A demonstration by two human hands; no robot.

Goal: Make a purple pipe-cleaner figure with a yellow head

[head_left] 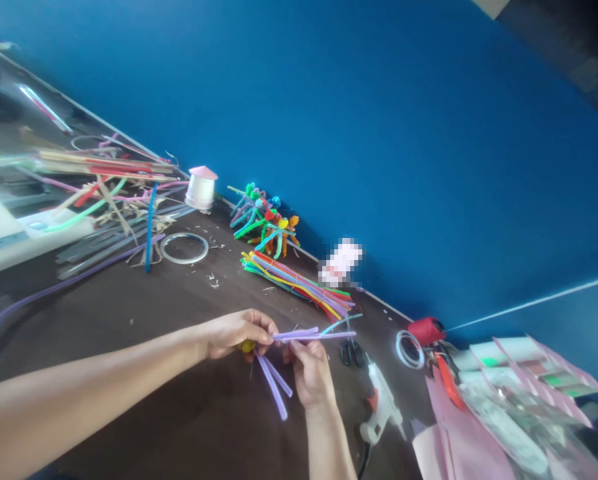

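My left hand (241, 333) is closed in a pinch around the joined end of several purple pipe cleaners (275, 387). A small yellow piece (247, 346) shows beneath its fingers; its kind is partly hidden. Two purple strands point right and others hang down toward the front. My right hand (309, 372) is closed, thumb and fingers together at the right-pointing strands. Just behind the hands lies a bundle of multicoloured pipe cleaners (299, 283). Farther back stand small figures of bent, coloured pipe cleaners (266, 220).
Black-handled scissors (352, 353) and a white glue gun (380, 407) lie to the right. Beyond them are a red spool (427, 330), a white ring (409, 350) and pink wrapping (463, 427). At left are a silver ring (185, 248), a white cup (201, 190) and piled sticks.
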